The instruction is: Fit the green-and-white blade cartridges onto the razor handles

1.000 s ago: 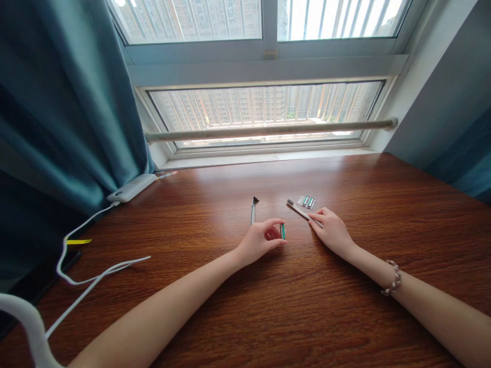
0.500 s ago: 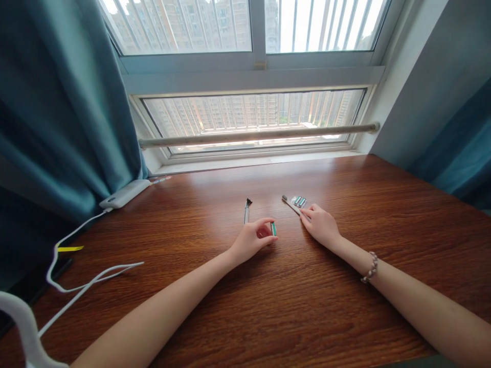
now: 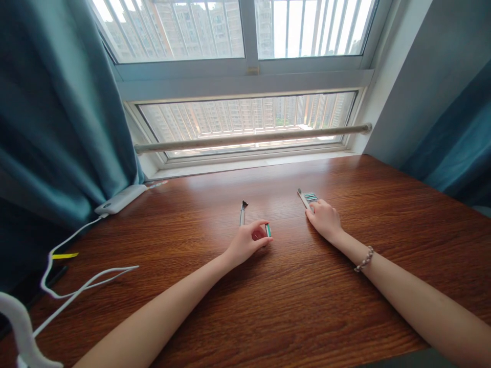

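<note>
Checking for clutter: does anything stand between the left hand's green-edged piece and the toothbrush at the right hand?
Nothing visible: desktop shows between the green-edged piece in the left hand and the toothbrush at the right hand. The small pack lies right of the toothbrush, outside that gap.

Text, brands, numbers, signs — none readable.

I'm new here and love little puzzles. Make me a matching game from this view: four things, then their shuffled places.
Things
1. Toothbrush
2. Small green-edged piece
3. Beaded bracelet
4. Yellow strip

Places
A. Around the right wrist
B. Toward the table's left side, by a white cable
C. At the fingers of the right hand
D. Pinched in the left hand

Pairs: 1-C, 2-D, 3-A, 4-B
</note>
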A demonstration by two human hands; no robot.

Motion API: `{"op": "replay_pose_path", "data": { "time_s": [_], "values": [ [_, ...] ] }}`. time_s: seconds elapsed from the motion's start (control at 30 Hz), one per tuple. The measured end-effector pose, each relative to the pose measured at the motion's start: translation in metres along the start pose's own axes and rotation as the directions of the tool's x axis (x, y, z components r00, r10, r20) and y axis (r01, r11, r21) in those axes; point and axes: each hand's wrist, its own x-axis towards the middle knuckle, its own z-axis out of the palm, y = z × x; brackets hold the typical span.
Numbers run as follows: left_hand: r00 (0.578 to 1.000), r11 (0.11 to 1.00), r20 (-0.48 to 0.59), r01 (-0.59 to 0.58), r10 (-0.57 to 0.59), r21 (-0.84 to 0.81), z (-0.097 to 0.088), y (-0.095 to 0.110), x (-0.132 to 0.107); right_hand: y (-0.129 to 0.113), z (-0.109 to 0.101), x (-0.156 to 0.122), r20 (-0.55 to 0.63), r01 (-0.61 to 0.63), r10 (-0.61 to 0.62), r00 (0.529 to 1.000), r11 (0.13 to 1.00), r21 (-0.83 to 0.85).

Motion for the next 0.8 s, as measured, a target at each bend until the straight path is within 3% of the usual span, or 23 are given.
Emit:
{"op": "replay_pose_path", "data": {
  "time_s": [0.23, 0.53, 0.63, 0.73, 0.8],
  "values": [
    [1.000, 1.000, -0.001, -0.014, 0.014, 0.020, 0.000, -0.002, -0.001, 0.006, 0.001, 0.003, -0.007, -0.044, 0.044, 0.999, 0.999, -0.021],
    [1.000, 0.998, -0.001, -0.031, 0.031, 0.061, -0.001, -0.002, -0.002, 0.011, 0.001, 0.004, -0.012, 0.003, -0.003, 1.000, 1.000, 0.006],
    [0.999, 0.997, -0.022, -0.031, 0.033, 0.066, 0.001, -0.002, -0.002, 0.008, -0.002, 0.002, -0.082, 0.015, -0.011, 0.997, 0.999, 0.042],
    [0.997, 0.997, -0.064, -0.047, 0.051, 0.055, 0.004, 0.001, -0.004, -0.009, -0.009, -0.012, -0.239, 0.153, -0.082, 0.967, 0.944, 0.294],
    [0.995, 0.998, -0.073, -0.064, 0.065, 0.020, 0.007, 0.005, -0.008, -0.027, -0.013, -0.028, -0.178, 0.261, -0.191, 0.965, 0.750, 0.608]
  ]
}}
